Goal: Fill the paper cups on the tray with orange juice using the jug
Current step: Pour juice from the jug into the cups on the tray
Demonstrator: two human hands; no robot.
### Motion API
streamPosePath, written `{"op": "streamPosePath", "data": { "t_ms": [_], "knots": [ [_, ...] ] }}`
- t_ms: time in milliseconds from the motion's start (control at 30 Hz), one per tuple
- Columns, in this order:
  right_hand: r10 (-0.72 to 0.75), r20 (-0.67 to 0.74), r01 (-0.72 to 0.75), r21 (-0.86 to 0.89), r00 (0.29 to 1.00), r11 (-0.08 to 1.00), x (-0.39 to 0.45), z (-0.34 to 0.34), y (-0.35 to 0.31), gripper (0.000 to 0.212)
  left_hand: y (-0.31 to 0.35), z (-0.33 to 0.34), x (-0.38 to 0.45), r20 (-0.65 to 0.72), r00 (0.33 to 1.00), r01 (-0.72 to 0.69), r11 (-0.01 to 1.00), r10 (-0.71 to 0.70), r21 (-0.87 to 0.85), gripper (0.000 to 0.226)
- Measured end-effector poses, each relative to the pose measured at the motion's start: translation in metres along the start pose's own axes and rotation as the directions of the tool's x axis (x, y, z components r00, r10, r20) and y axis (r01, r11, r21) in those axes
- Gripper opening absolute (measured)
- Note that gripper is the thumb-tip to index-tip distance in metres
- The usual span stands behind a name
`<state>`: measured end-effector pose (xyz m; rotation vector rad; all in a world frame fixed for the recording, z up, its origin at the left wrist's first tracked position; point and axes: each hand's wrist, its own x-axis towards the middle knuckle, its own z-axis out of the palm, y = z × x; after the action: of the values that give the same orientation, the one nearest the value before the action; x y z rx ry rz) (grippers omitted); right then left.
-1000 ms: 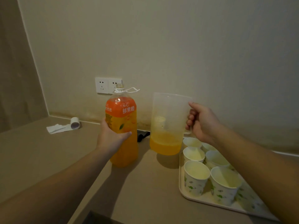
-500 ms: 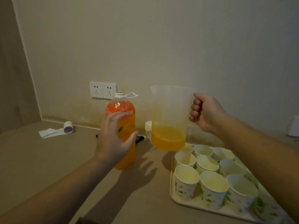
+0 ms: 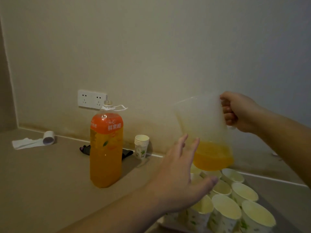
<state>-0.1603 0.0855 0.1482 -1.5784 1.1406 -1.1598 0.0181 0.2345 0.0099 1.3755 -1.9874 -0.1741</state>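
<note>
Two hands work: right hand (image 3: 239, 111) grips the jug (image 3: 207, 132) handle above the paper cups (image 3: 225, 209); left hand (image 3: 181, 175) reaches, fingers spread.

A translucent plastic jug (image 3: 204, 132), orange juice filling its bottom third, hangs tilted above empty white paper cups with green leaf prints (image 3: 225, 211), clustered upright on a pale tray (image 3: 164, 224).
</note>
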Motion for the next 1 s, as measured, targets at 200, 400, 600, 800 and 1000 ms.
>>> {"op": "streamPosePath", "data": {
  "t_ms": [200,400,600,800,1000],
  "knots": [
    [0.034,-0.042,-0.043,-0.252,0.999,0.967,-0.002,-0.026,0.018,0.031,0.001,0.030,0.016,0.016,1.000,-0.018,0.998,0.017,0.057,0.093],
    [0.067,-0.040,-0.076,-0.305,0.997,0.949,0.003,-0.040,0.031,0.031,0.010,0.049,0.034,-0.024,0.999,0.046,0.999,-0.046,0.026,0.095],
    [0.075,-0.028,-0.081,-0.347,0.997,0.934,0.013,-0.054,0.040,0.033,0.014,0.063,0.042,-0.067,0.997,0.038,0.999,-0.036,0.034,0.093],
    [0.087,-0.004,-0.081,-0.406,0.996,0.910,0.025,-0.052,0.049,0.032,0.012,0.066,0.042,-0.059,0.998,0.031,0.999,-0.029,0.028,0.095],
    [0.090,-0.001,-0.079,-0.478,0.996,0.875,0.032,-0.045,0.053,0.030,0.011,0.073,0.043,0.012,0.999,0.047,0.997,-0.046,-0.058,0.101]
  ]
}}
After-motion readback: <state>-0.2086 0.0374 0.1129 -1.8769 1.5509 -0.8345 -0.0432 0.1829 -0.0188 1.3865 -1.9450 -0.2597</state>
